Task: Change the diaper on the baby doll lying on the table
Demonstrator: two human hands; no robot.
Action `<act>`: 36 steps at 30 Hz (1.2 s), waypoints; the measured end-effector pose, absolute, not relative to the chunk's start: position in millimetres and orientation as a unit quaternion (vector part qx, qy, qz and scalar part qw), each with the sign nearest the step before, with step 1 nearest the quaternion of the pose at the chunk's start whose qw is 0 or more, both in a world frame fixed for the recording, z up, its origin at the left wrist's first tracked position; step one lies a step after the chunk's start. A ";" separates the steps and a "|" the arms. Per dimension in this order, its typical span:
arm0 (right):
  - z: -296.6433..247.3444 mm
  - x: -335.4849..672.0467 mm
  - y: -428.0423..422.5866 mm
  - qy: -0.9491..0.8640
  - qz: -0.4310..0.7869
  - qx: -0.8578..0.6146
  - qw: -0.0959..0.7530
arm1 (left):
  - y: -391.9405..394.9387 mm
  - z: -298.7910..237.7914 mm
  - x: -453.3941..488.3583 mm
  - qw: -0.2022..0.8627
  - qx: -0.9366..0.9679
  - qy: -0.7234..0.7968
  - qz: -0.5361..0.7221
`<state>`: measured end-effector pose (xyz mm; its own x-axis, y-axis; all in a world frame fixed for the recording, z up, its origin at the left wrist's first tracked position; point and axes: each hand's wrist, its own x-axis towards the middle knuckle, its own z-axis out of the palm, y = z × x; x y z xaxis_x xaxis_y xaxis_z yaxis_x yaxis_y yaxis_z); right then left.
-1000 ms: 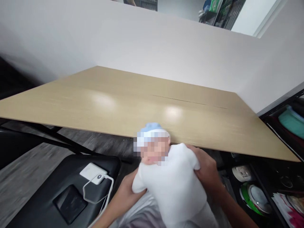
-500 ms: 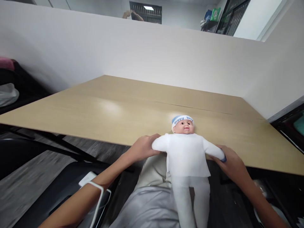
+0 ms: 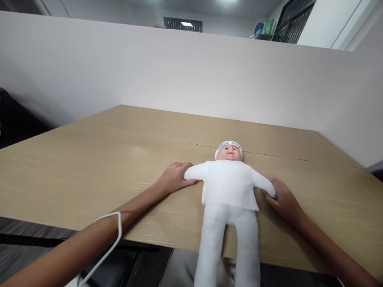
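A baby doll in a white top and trousers, with a white headband lettered in blue, lies face up over the near part of the wooden table. Its legs reach past the front edge. My left hand is wrapped round the end of the doll's arm on the left side. On the other side, my right hand grips the doll's other arm near its blue-tipped end. Both of its arms are stretched outward.
The light-wood table has a thin seam across it. A low white partition stands behind. A white cable hangs across my left forearm. Dark items sit beyond the table's left side.
Both hands have carried the doll forward from over my lap onto the table, keeping hold of its arms. The camera view has shifted, showing more of the tabletop.
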<state>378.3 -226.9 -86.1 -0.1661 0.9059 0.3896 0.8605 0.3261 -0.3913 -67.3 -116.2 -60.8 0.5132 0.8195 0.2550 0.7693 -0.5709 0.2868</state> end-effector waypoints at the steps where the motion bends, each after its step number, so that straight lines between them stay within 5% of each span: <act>1: -87.4 381.6 -212.6 -0.767 0.034 -0.574 0.286 | -102.9 -62.1 -66.7 0.068 0.868 0.456 0.184; 17: -97.9 422.8 -20.8 -0.757 -0.047 -0.566 0.323 | 67.2 -76.2 -39.2 -0.005 0.829 0.470 0.303; 36: -103.5 413.5 -55.2 -0.652 -0.109 -0.628 0.410 | -2.9 -58.5 -15.2 0.008 0.751 0.539 0.381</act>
<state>413.5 -55.2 -103.5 0.1253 0.7302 0.6717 0.9093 0.1862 -0.3721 -15.2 -2.9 -58.5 0.1279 0.8164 0.5631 0.8036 -0.4181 0.4236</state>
